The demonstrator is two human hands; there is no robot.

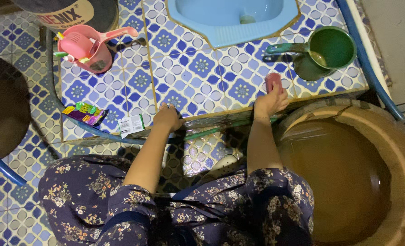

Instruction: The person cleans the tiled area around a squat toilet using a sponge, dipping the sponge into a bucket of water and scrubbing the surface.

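Sponge [273, 82] under right hand [270, 101], on tiles [202, 68].

A small white packet with a green edge [131, 125] lies just left of the left hand [167, 116]; a crumpled purple, yellow and green wrapper [85, 112] farther left; a cream label on a dark drum [63, 12] well above-left

dim, warm indoor light falls from above; the tiled platform [198, 86] is the brightest area, with soft glare on its glaze. deep shadow fills the left edge and lower corners. focus is fairly sharp centrally, slightly soft and grainy in the dark floral dress [239, 205].
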